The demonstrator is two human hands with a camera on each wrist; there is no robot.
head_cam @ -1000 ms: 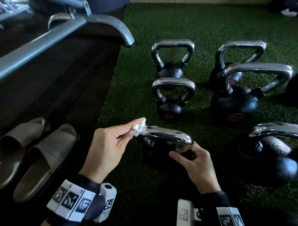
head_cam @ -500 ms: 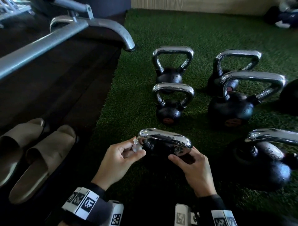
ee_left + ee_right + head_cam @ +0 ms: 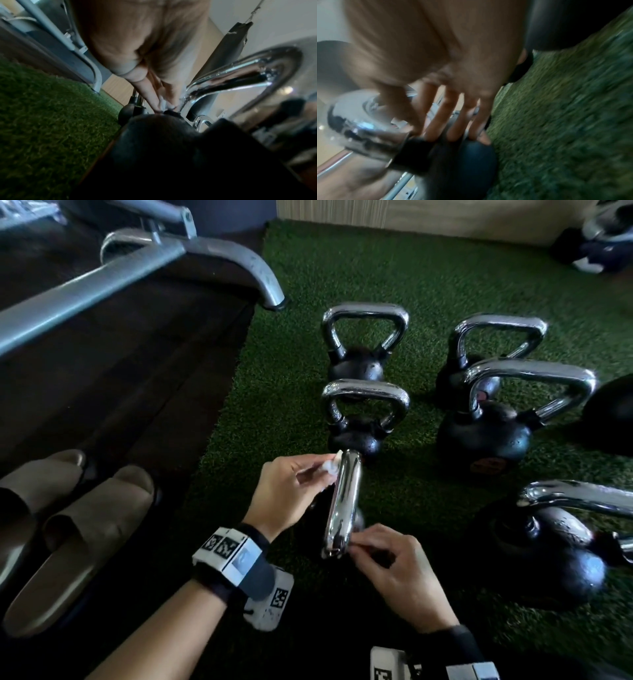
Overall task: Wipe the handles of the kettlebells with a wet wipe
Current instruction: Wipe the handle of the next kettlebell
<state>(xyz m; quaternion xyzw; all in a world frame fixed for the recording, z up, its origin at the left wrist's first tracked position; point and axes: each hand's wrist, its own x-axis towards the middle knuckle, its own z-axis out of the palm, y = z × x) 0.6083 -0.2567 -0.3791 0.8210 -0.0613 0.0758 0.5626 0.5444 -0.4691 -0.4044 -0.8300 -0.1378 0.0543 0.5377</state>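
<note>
Pinching the wet wipe point(image 3: 329, 468) in your left hand point(image 3: 291, 491), you press it on the nearest kettlebell's handle point(image 3: 343, 501), now turned endwise; your right hand point(image 3: 394, 570) grips its near end.

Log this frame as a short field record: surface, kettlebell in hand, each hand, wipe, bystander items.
surface: green turf
kettlebell in hand: nearest kettlebell, chrome handle pointing away from the person
left hand: pinches wet wipe against the handle's far end
right hand: holds the handle's near end
other kettlebells: five, untouched
bystander items: beige slippers, grey metal frame
</note>
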